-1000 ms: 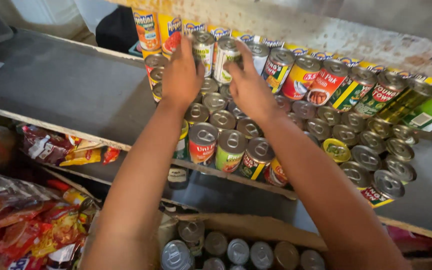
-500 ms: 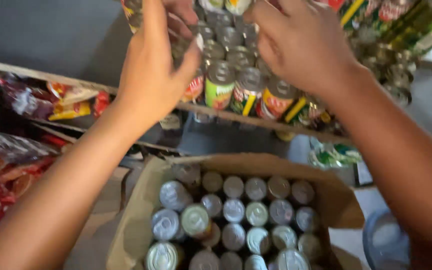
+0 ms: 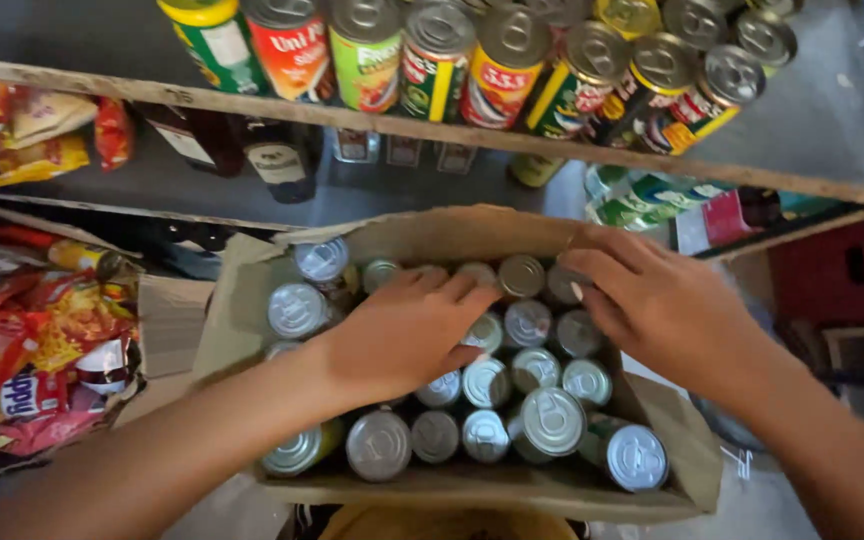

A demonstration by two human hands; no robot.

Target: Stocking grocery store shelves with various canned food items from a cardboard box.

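Hands in the box (image 3: 242,300): my left hand (image 3: 407,335) lies flat across the cans (image 3: 487,385), fingers loosely spread; my right hand (image 3: 667,305) curls over far cans, grip unclear.

Both hands are coming down from the shelf of cans (image 3: 512,70) into the cardboard box (image 3: 252,300). The left hand (image 3: 407,335) is now lying flat on the can tops (image 3: 537,370) (a second ago it was up high), and the right hand (image 3: 667,310) is reaching in beside it.
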